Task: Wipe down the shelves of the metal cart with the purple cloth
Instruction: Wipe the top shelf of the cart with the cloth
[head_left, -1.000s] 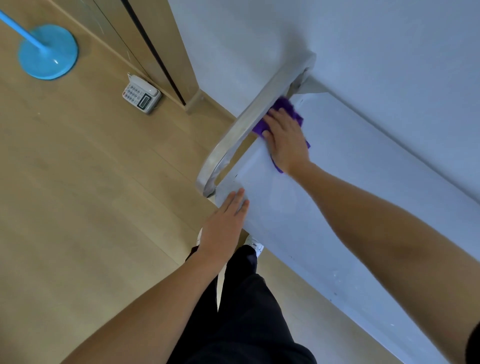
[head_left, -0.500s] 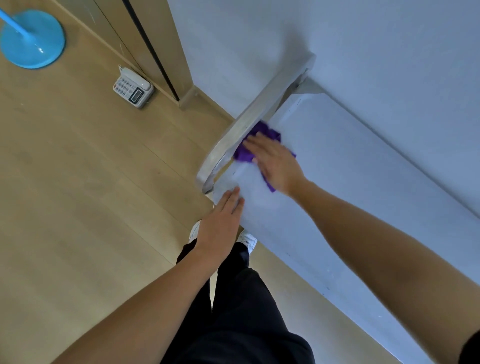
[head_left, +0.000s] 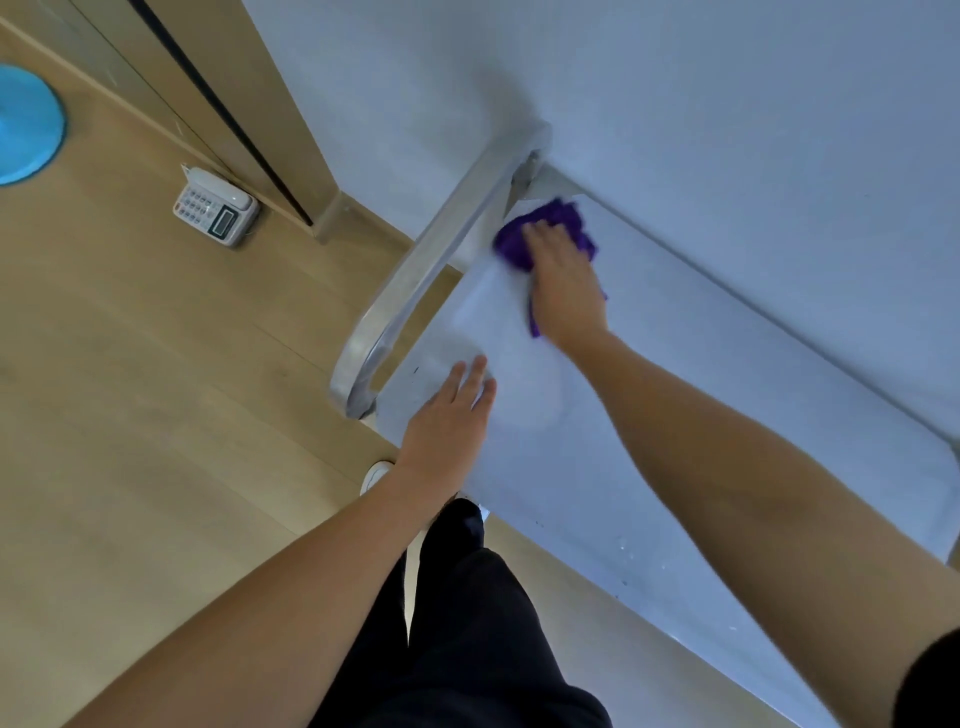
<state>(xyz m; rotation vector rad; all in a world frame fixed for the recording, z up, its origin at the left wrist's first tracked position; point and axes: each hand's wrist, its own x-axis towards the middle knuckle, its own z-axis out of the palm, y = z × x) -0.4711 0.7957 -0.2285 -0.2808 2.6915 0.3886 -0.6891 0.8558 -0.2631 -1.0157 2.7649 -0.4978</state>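
The crumpled purple cloth (head_left: 553, 228) had swept back to the far corner of the metal cart's flat top shelf (head_left: 675, 415), beside the curved steel handle (head_left: 431, 270), pressed under the right hand (head_left: 563, 280). The left hand (head_left: 449, 421) lay flat and open-fingered on the near edge, so the wiping probably remained on this first shelf.

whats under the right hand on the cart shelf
The purple cloth, bunched, pressed flat on the top shelf by the right hand. The cloth's middle and the shelf beneath are covered.
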